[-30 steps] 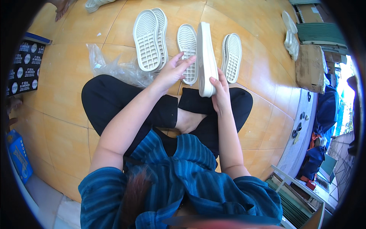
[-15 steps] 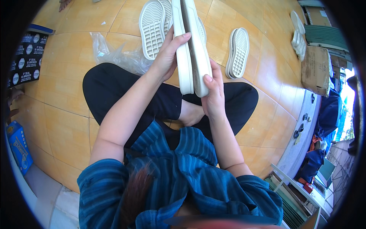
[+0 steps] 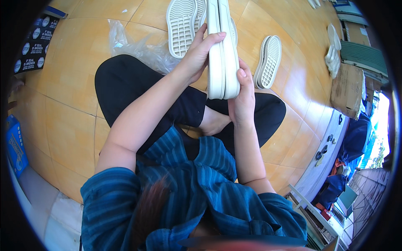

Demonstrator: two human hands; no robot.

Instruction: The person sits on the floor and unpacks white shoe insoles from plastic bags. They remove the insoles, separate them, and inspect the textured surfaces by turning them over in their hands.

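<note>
Two white shoe soles (image 3: 217, 71) are pressed face to face between my hands, their edges turned up toward me. My left hand (image 3: 202, 52) is closed on the left sole, its thumb lying across the top edge. Around the near part of the right sole (image 3: 231, 71) my right hand (image 3: 243, 90) is closed, thumb along its side. The far ends run out of the top of the view. Just left of them, more white soles (image 3: 178, 33) with a grid pattern lie on the floor, partly hidden by the held pair.
Another pair of soles (image 3: 270, 60) lies to the right on the tiled floor (image 3: 63, 100). A crumpled clear plastic bag (image 3: 138, 48) is by my left knee. Cardboard box (image 3: 346, 90) and white wrapped items (image 3: 333, 54) stand far right; a black printed box (image 3: 37, 44) is far left.
The two soles have closed together, the gap between them gone. My hands and the soles now appear farther right in view, and the whole scene has shifted slightly.
</note>
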